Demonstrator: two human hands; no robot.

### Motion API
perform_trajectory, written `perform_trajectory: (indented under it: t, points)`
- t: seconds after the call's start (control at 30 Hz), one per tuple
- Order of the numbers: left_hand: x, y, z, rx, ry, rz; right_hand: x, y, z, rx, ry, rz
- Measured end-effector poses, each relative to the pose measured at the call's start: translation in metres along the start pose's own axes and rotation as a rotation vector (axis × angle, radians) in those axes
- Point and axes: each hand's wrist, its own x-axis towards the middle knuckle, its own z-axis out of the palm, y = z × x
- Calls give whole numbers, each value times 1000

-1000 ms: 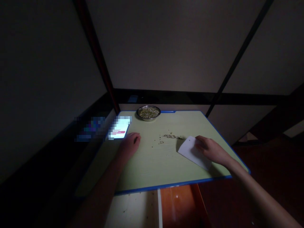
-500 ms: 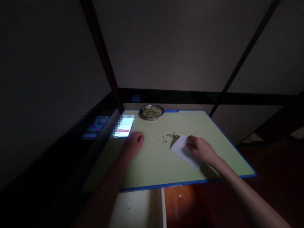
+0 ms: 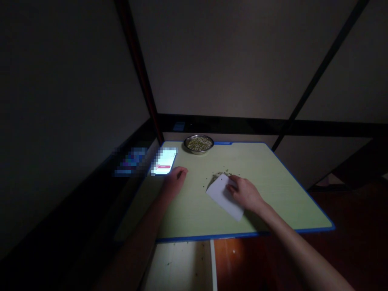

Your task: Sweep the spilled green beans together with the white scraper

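My right hand (image 3: 245, 193) grips a white card (image 3: 224, 198) by its upper right side, holding it tilted over the green tabletop (image 3: 194, 218). Small dark seeds or beans (image 3: 226, 173) lie scattered along the card's far edge, and the card hides some of them. My left hand (image 3: 176, 179) rests on the table with its fingers curled in, just below a lit phone (image 3: 165, 161); nothing shows in it. At the back edge stands a round metal bowl (image 3: 199, 151) with many small green and pale beans in it.
A dark wall (image 3: 224, 64) rises right behind the table, and another stands close on the left. The tabletop has a blue rim (image 3: 230, 236). Below its front edge is a pale open drawer (image 3: 182, 266) with several dark specks inside.
My right hand has moved the card left and slightly toward me, over where some of the scattered seeds lay. My left hand stays beside the phone. The whole view has shifted slightly.
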Motion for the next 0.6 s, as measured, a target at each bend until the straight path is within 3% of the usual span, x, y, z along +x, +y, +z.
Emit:
perform_trajectory:
  t: [0.2,0.37,0.6]
  points:
    - [-2,21,-13,-32,-64,-20,3,-13,12,27,-34,-22]
    - [-7,37,-27,-35,-256,47,2,-25,18,49,-44,-49]
    - [-27,33,-61,25,-303,-10,5,-38,25,96,-54,-100]
